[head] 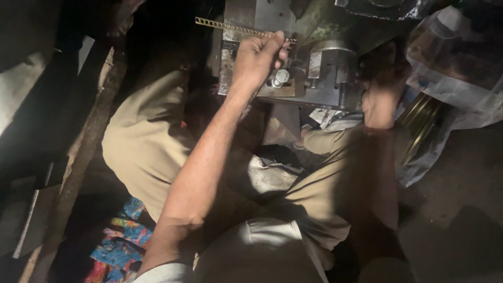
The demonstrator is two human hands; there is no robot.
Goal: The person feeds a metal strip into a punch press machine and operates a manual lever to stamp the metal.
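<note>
My left hand (259, 55) is closed around a thin brass strip (225, 25) punched with a row of small holes; the strip sticks out to the left and runs into a metal press (319, 68). My right hand (385, 65) sits in shadow at the right side of the press, next to its threaded post (343, 94). Whether that hand grips anything is hidden by the dark. A bolt head (281, 77) stands on the press bed just below my left fingers.
My knees in tan trousers (141, 147) fill the middle. Crumpled newspaper (450, 89) with brass coils (419, 112) lies at the right. A wooden plank (86, 141) runs down the left, and bright patterned cloth (120, 241) lies beside it.
</note>
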